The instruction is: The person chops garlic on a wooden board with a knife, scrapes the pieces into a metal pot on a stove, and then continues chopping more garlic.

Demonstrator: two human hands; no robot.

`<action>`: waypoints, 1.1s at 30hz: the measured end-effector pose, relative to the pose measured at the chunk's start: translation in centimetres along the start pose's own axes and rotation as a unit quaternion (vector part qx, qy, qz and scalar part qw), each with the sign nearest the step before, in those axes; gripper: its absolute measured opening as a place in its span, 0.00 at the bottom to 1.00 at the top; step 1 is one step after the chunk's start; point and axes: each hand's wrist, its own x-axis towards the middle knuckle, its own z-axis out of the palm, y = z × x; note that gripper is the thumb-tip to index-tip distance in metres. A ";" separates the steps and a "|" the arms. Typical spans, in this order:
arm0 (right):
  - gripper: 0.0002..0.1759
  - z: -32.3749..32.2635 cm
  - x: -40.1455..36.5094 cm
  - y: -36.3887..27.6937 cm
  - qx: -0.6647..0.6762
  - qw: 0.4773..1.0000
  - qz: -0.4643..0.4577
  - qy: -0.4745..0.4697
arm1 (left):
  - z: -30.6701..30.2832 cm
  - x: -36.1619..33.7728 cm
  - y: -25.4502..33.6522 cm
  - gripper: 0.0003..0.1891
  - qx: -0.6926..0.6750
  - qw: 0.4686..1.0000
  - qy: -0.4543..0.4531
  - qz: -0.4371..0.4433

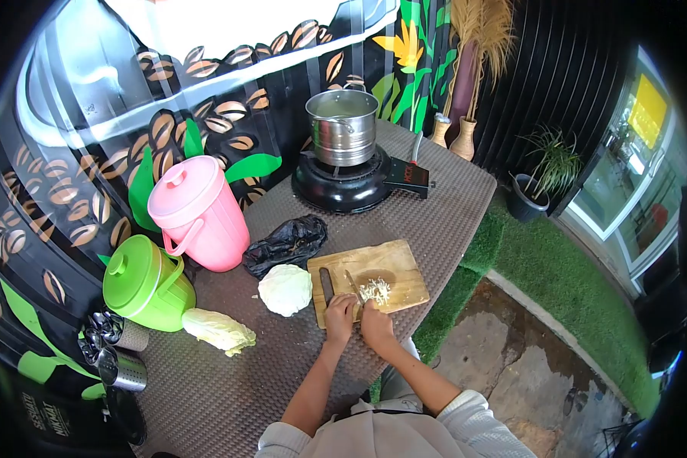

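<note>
Right hand [375,324] gripped a knife [351,282], seemingly mid-shredding, near left hand [340,314], its grip unclear; any next cut needed tucked fingers

The right grip [376,326] covers the knife's [350,280] handle; whether the left grip [340,315] touches the blade is too small to tell. The shreds [375,291] are too fine to identify. What the pot [343,130] contains cannot be made out. Lids hide the insides of the pink pail [202,221] and green pail [151,284]. The bench [198,382] runs past the bottom edge, partly behind the person's shirt [393,435].
</note>
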 end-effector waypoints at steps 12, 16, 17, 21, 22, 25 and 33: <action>0.11 -1.5 0.8 -0.1 -0.018 0.998 -0.052 -0.011 | 0.0 0.0 0.2 0.04 -0.026 1.000 0.008 -0.008; 0.11 -1.0 -0.6 -0.1 -0.031 0.999 -0.041 -0.010 | -0.2 0.2 0.4 0.03 -0.030 0.999 0.013 -0.011; 0.10 -0.2 -1.3 -0.2 -0.045 0.998 -0.038 0.030 | -0.1 0.3 0.4 0.03 -0.032 0.999 0.012 -0.012; 0.10 0.5 -1.4 -0.2 -0.080 0.994 -0.035 0.069 | -0.1 0.3 -0.1 0.03 -0.024 0.999 0.020 0.006; 0.10 0.5 -1.2 -0.2 -0.080 0.994 -0.034 0.068 | -0.1 0.3 -0.1 0.03 -0.027 0.999 0.020 0.012; 0.11 -0.4 -0.2 0.5 -0.037 0.999 -0.026 0.019 | -0.1 0.3 0.2 0.04 -0.018 1.000 0.018 0.007; 0.10 0.1 -1.9 0.0 -0.036 0.999 -0.011 0.031 | -0.4 0.3 -0.2 0.04 -0.032 0.999 0.006 0.017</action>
